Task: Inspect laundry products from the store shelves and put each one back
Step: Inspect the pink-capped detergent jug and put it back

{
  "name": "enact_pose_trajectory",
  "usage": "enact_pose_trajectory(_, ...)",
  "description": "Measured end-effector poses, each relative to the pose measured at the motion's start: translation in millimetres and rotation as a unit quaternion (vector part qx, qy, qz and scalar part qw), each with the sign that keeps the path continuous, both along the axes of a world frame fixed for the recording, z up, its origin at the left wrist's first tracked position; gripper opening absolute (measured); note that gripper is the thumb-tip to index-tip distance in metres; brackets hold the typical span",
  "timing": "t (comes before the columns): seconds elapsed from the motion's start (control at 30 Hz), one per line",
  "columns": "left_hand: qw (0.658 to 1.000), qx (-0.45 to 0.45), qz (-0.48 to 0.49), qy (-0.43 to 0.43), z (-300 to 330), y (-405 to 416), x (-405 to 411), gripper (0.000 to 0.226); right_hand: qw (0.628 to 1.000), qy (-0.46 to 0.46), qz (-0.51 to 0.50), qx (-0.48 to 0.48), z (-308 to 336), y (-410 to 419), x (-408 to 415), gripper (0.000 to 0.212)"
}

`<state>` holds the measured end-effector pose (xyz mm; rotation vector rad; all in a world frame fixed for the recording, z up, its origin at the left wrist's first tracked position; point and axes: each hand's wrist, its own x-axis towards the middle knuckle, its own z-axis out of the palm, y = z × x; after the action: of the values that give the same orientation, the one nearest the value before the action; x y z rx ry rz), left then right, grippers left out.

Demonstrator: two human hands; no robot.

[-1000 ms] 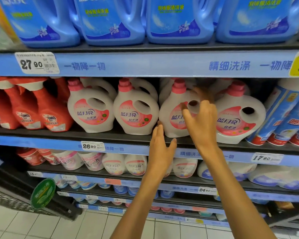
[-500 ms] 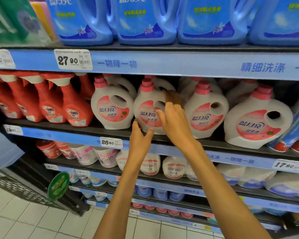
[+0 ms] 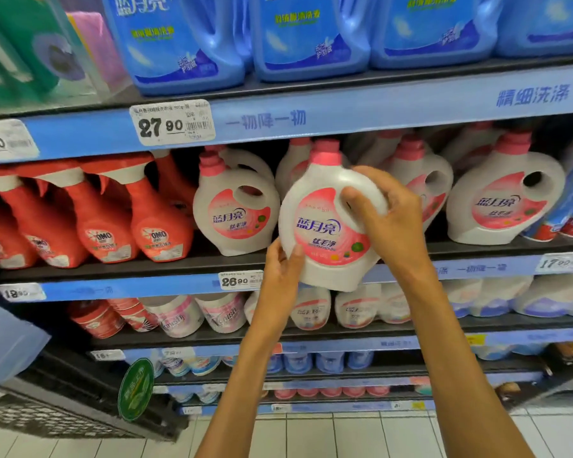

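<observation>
Detergent jug (image 3: 328,226) clear of shelf (image 3: 179,264): likely heavy, rigid, slick; right hand (image 3: 389,223) fingers curled round handle, left hand (image 3: 283,271) gripping lower corner.

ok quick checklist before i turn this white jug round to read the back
1. Right hand grips the handle of the white jug: ok.
2. Left hand holds the jug's lower left edge: ok.
3. Jug is off the shelf, apart from the neighbour jug: ok.
4. Pink cap is on; whether tight: cannot tell.
5. Front label faces the camera and reads clearly: ok.
6. Gap left on the shelf for putting it back: cannot tell, hidden behind the jug.
</observation>
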<state>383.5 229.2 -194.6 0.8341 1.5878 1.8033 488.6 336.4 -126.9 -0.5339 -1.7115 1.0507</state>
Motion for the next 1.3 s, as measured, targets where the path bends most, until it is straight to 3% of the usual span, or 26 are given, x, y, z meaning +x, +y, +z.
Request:
enact_pose_trajectory(0.13, 0.998, 0.054, 0.008, 0.024, 9, -18, 8, 0.054, 0.992, 0.047, 0.037, -0.112, 2, -13, 5, 0.02)
enact_pose_trajectory(0.33, 0.996, 0.03, 0.065, -0.057, 13, -28, 25, 0.06, 0.934, 0.096, 0.144, -0.313, -11, -28, 13, 0.03)
enact_pose_trajectory(0.53, 0.996, -0.064, 0.044, -0.038, 18, -23, 25, 0.041, 0.963, 0.091, 0.091, -0.238, 1, -50, 17, 0.026)
enact_pose_trajectory(0.67, 0.98, -0.016, -0.009, -0.199, 18, -21, 33, 0.039, 0.957, 0.034, 0.188, -0.221, 13, -39, 19, 0.049)
enact_pose_trajectory(0.77, 0.947, -0.041, -0.115, -0.297, 31, -30, 29, 0.03, 0.946, -0.002, 0.216, -0.241, 16, -29, 7, 0.048)
enact_pose_trajectory(0.9, 0.931, -0.074, -0.234, -0.269, 38, -37, 35, 0.03, 0.924, 0.025, 0.271, -0.268, 12, -27, 1, 0.048)
enact_pose_trajectory(1.07, 0.95, 0.089, -0.196, -0.226, 44, -43, 24, 0.049, 0.972, 0.033, 0.138, -0.187, 17, -27, 5, 0.039)
enact_pose_trajectory(1.17, 0.965, 0.104, -0.16, -0.18, 49, -42, 30, 0.061, 0.985, 0.022, 0.043, -0.166, 26, -28, 4, 0.032)
enact_pose_trajectory(1.23, 0.973, 0.113, -0.124, -0.159, 44, -39, 34, 0.061, 0.991, -0.018, 0.023, -0.13, 29, -25, 7, 0.033)
enact_pose_trajectory(1.3, 0.964, 0.137, -0.125, -0.189, 40, -37, 34, 0.06, 0.986, -0.019, 0.068, -0.153, 30, -22, 14, 0.03)
